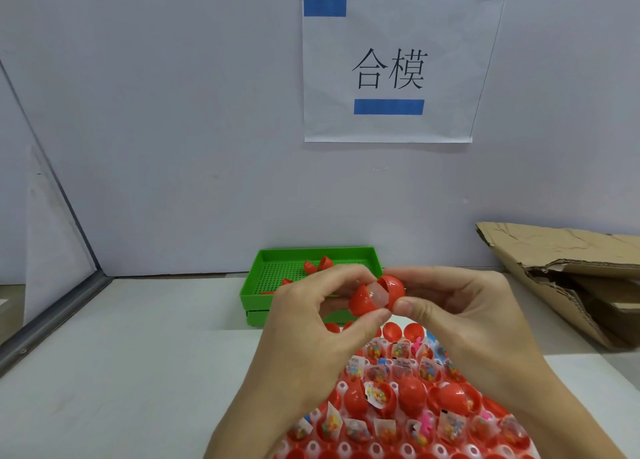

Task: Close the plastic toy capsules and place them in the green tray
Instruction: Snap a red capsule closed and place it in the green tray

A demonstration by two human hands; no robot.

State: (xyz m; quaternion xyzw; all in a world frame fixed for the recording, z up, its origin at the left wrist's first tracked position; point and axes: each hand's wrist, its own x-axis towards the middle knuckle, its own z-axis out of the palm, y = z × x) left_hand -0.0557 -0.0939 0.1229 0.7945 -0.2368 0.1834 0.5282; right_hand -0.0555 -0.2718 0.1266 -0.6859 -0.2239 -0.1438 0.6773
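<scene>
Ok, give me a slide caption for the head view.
Both hands press a half-open red plastic capsule shut before the green perforated plastic tray.

On the counter (138, 354), a tray (252, 285) sits at the back against the wall (173, 147), stacked on a second tray (258, 317), with a few capsules (317, 264) lying in it. Nearer the viewer, before the trays, lies a holder sheet (401, 420) with many open capsules in its wells. Above that sheet and before the trays, the left hand (311, 334) and right hand (464, 316) hold one half-open capsule (375, 294) between them. A paper sign (398, 67) hangs on the wall above the trays. Cardboard (571, 278) lies on the counter to the right.
</scene>
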